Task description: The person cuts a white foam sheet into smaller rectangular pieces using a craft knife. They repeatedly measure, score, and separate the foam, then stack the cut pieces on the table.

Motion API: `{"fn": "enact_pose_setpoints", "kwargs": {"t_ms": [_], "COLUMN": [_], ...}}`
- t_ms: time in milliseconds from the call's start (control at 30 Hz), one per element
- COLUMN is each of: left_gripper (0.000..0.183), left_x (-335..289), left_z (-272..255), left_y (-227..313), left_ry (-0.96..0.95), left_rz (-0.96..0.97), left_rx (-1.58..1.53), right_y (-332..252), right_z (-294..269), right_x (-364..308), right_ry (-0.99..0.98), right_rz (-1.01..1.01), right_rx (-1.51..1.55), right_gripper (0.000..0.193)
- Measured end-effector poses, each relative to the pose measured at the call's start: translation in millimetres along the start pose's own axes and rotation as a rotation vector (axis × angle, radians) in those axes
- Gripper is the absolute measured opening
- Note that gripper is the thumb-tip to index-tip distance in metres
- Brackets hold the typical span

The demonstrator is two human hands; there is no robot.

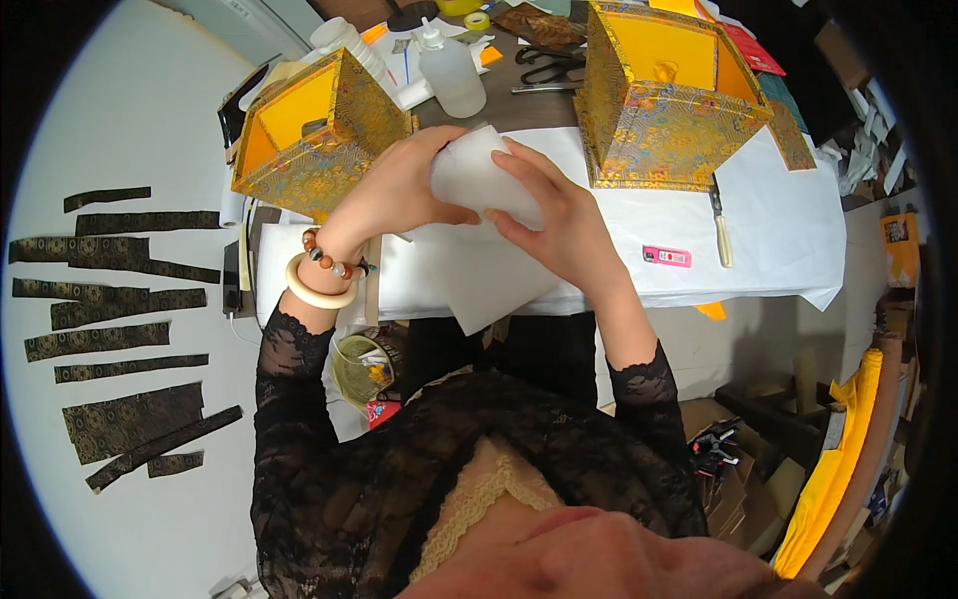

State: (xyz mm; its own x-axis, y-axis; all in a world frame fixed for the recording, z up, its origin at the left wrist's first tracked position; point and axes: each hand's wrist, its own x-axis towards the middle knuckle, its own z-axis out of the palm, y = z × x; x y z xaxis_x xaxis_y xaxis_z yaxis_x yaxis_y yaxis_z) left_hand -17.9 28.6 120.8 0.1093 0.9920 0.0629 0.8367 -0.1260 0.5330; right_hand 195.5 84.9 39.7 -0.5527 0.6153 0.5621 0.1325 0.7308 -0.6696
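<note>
Between my two hands is a white, smooth-faced, block-like piece (477, 170), perhaps paper or padding; its exact kind I cannot tell. My left hand (399, 190) curves round its left side, thumb below and fingers above. On the right edge, the bent fingers and thumb of my right hand (559, 215) grip it. Underneath, a white sheet (494, 285) angles down past the table's near edge. Close to my left hand stands an open box (359, 120) in gold patterned brocade with a yellow lining. A second such box (669, 135) is farther right.
A squeeze bottle (452, 75) stands behind my hands, with black scissors (549, 68) nearby. Right of centre lie a pink utility-knife blade case or similar small item (667, 257) and a pale-handled knife (723, 240). Dark patterned fabric strips (110, 339) hang or lie at left.
</note>
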Motion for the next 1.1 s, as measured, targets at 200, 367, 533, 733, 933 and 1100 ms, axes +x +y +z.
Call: {"fn": "enact_pose_setpoints", "kwargs": {"t_ms": [200, 367, 533, 733, 933, 1100], "left_gripper": [0.083, 0.083, 0.081, 0.085, 0.094, 0.083], "left_x": [1, -2, -19, -17, -22, -65], "left_z": [-2, -3, -10, 1, 4, -15], "left_y": [-2, -3, 7, -8, -7, -28], "left_ry": [-0.061, -0.064, 0.002, -0.009, 0.011, 0.158], "left_rz": [-0.016, -0.015, -0.020, 0.111, 0.050, -0.107], "left_rx": [-0.044, -0.012, -0.062, 0.066, 0.044, -0.232], "right_y": [-4, -8, -5, -31, -11, 1], "right_z": [-1, -2, -18, -19, 0, 6], "right_x": [0, 0, -25, -5, 66, 69], "right_ry": [-0.003, -0.010, 0.281, 0.129, -0.263, -0.429], "right_rz": [0.015, 0.059, 0.156, -0.012, 0.240, 0.298], "right_rx": [-0.028, 0.056, 0.068, -0.030, 0.037, 0.030], "right_gripper": [0.055, 0.064, 0.074, 0.065, 0.060, 0.048]}}
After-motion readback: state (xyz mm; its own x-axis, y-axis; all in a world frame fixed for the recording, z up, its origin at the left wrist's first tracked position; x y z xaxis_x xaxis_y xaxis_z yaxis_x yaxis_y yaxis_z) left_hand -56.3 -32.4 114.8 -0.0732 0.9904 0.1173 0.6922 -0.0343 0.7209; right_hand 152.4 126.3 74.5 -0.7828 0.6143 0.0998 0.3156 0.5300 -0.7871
